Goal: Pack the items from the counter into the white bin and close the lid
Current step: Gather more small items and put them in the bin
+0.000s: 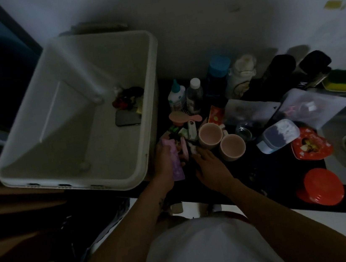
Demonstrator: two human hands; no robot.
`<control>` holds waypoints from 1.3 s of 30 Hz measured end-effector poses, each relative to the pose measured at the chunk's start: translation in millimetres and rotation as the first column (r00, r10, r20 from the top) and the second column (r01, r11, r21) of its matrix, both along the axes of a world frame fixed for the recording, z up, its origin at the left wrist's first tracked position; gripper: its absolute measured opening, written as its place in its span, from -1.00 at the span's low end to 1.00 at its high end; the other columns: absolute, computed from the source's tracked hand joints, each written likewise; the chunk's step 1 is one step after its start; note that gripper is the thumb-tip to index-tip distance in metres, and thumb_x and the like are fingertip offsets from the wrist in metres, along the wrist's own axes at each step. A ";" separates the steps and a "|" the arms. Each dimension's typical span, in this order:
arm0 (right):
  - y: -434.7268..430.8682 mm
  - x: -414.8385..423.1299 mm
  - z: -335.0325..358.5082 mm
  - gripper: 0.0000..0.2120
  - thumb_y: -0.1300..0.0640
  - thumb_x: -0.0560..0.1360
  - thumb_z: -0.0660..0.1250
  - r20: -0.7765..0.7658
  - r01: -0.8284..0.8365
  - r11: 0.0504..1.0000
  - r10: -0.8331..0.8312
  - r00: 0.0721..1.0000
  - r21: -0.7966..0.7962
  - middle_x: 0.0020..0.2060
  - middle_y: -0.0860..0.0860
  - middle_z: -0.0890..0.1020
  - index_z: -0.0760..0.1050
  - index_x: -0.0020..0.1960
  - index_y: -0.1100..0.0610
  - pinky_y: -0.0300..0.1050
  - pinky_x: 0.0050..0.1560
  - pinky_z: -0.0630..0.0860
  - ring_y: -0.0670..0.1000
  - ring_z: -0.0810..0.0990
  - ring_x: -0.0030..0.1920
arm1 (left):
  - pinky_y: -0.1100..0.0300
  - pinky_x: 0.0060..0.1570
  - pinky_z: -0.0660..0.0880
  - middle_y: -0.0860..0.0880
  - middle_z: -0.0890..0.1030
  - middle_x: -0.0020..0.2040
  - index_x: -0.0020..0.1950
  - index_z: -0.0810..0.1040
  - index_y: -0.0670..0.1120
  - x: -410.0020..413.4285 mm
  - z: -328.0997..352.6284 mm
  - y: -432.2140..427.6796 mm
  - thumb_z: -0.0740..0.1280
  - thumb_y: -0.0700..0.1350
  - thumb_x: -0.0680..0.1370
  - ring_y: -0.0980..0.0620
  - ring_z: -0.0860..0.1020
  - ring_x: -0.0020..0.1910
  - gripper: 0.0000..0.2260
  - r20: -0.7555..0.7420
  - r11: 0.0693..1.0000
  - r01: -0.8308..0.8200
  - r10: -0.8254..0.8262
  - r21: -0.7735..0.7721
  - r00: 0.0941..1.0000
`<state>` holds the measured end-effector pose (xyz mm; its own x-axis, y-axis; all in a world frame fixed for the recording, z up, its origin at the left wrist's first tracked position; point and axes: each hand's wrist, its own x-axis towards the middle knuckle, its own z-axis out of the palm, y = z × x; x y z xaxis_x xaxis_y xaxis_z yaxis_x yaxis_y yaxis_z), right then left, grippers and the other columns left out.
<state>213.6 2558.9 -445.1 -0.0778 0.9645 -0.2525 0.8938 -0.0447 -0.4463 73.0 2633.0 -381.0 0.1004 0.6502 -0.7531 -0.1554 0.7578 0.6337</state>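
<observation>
Head view: the left hand grips a purple packet just beside the open white bin — a few small things lie in its far corner. The right hand, fingers straight, reaches over clutter on the counter near two pink mugs.

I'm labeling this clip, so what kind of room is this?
Likely a kitchen, dimly lit: a metal sink at the right, a yellow-green scrub sponge behind it, and pink mugs on the dark counter.
</observation>
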 end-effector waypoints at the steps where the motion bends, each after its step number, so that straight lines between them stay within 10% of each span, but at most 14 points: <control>1: 1.3 -2.5 -2.5 -0.42 0.05 0.51 0.22 0.013 0.004 1.000 -0.004 1.000 -0.016 0.52 0.20 0.18 0.23 0.50 0.15 0.18 0.37 0.33 0.24 0.14 0.51 | 0.12 -0.20 0.45 -0.17 0.56 0.21 0.32 0.46 -0.11 -1.3 2.5 -0.8 0.07 -0.01 0.66 -0.13 0.54 0.02 -0.67 -0.006 1.000 0.016 -0.016 -0.009 1.000; 4: 7.0 -10.0 -5.6 -0.38 0.02 0.54 0.24 0.047 0.024 0.998 -0.022 0.999 -0.052 0.54 0.18 0.10 0.15 0.54 0.10 0.14 0.39 0.31 0.20 0.07 0.54 | 0.12 -0.28 0.41 -0.07 0.57 -0.03 0.16 0.47 -0.04 -4.6 4.5 -1.3 0.10 -0.07 0.67 -0.09 0.54 -0.11 -0.81 -0.038 1.000 0.024 -0.024 0.000 0.999; 11: 8.4 -19.5 -8.0 -0.44 0.06 0.52 0.26 0.155 0.059 0.995 -0.046 0.987 -0.081 0.50 0.24 0.17 0.25 0.48 0.15 0.13 0.34 0.35 0.26 0.15 0.49 | 0.21 -0.46 0.47 -0.09 0.59 -0.12 0.46 0.32 -0.11 -14.3 3.0 -2.5 0.10 -0.09 0.68 -0.02 0.56 -0.32 -0.65 -0.114 0.986 0.151 -0.142 0.076 0.983; 15: 2.1 -16.6 -2.6 -0.57 0.12 0.48 0.29 0.229 0.094 0.994 -0.078 0.970 -0.059 0.24 0.20 0.44 0.43 0.34 0.14 0.09 0.04 0.50 0.24 0.45 0.20 | 0.24 -0.51 0.48 -0.13 0.60 -0.15 0.46 0.32 -0.14 -16.7 1.8 -6.9 0.11 -0.08 0.68 0.05 0.59 -0.42 -0.64 -0.091 0.984 0.168 -0.162 0.060 0.983; 20: -14.7 -0.8 -0.2 -0.60 0.21 0.46 0.35 0.312 0.101 0.993 -0.077 0.947 -0.061 0.08 0.15 0.51 0.46 0.29 0.12 0.06 -0.07 0.50 0.21 0.54 0.02 | 0.19 -0.44 0.43 -0.09 0.59 -0.21 0.09 0.52 -0.13 -5.1 9.1 -14.3 0.03 0.15 0.67 0.01 0.52 -0.39 -0.59 -0.090 0.975 0.214 -0.209 0.052 0.974; 28: -30.2 0.9 34.9 -0.83 0.16 0.47 0.33 -0.277 0.483 0.875 -0.469 0.839 -0.019 -0.21 0.00 0.49 0.32 -0.09 0.09 -0.08 -0.29 0.36 0.04 0.51 -0.24 | 0.29 -0.53 0.35 -0.07 0.51 -0.33 -0.01 0.52 -0.17 18.1 19.9 -11.8 -0.03 0.16 0.66 0.01 0.44 -0.45 -0.51 -0.037 0.977 0.213 -0.212 0.028 0.977; 39: -3.2 10.7 107.0 -0.68 0.17 0.51 0.36 -0.695 0.635 0.771 -0.432 0.575 0.047 0.00 -0.11 0.56 0.38 0.21 -0.01 -0.37 -0.09 0.49 -0.25 0.56 -0.04 | 0.27 -0.48 0.48 -0.06 0.64 -0.35 -0.05 0.56 -0.18 42.5 71.9 9.1 -0.01 0.10 0.66 0.03 0.56 -0.44 -0.53 0.112 0.957 0.196 -0.224 0.214 0.968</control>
<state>224.3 2555.7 -338.1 0.4377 0.8954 -0.0821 0.2549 -0.2112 -0.9436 115.6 2642.2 -309.1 0.3417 0.7390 -0.5806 -0.0998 0.6428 0.7595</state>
